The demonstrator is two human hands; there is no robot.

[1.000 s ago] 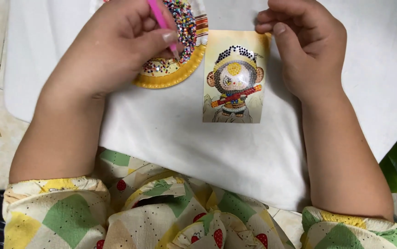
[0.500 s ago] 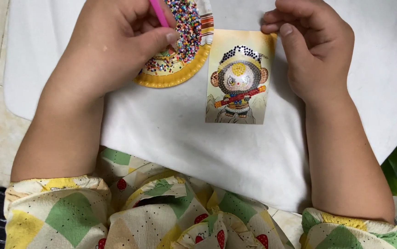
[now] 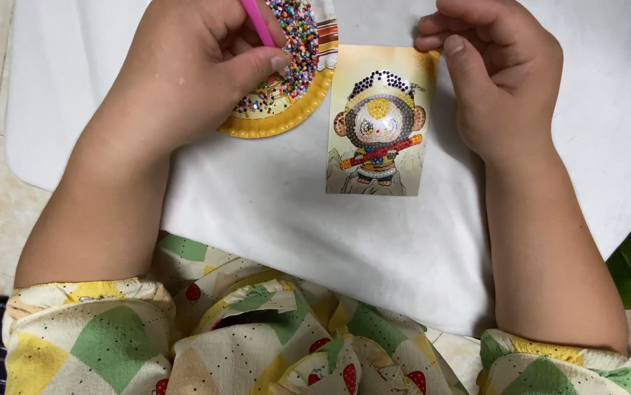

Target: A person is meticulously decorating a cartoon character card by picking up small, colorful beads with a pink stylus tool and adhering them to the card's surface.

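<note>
Left hand (image 3: 191,69) gripping thin pink plastic pen (image 3: 257,22), tip over round yellow paper plate of beads (image 3: 286,121); portrait monkey card (image 3: 376,121) just right, pinned by curled right hand (image 3: 502,80).

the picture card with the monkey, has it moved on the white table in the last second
No. The picture card keeps its place beside the yellow plate and under the right hand; the slight drift in the picture is shared by everything, so the camera moved.

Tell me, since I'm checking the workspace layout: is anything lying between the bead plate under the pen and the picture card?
Nothing visible does. The left hand holds the pink pen over the yellow plate of beads, and only a narrow strip of bare white table separates the plate from the picture card, whose top corner the right hand pins.
</note>
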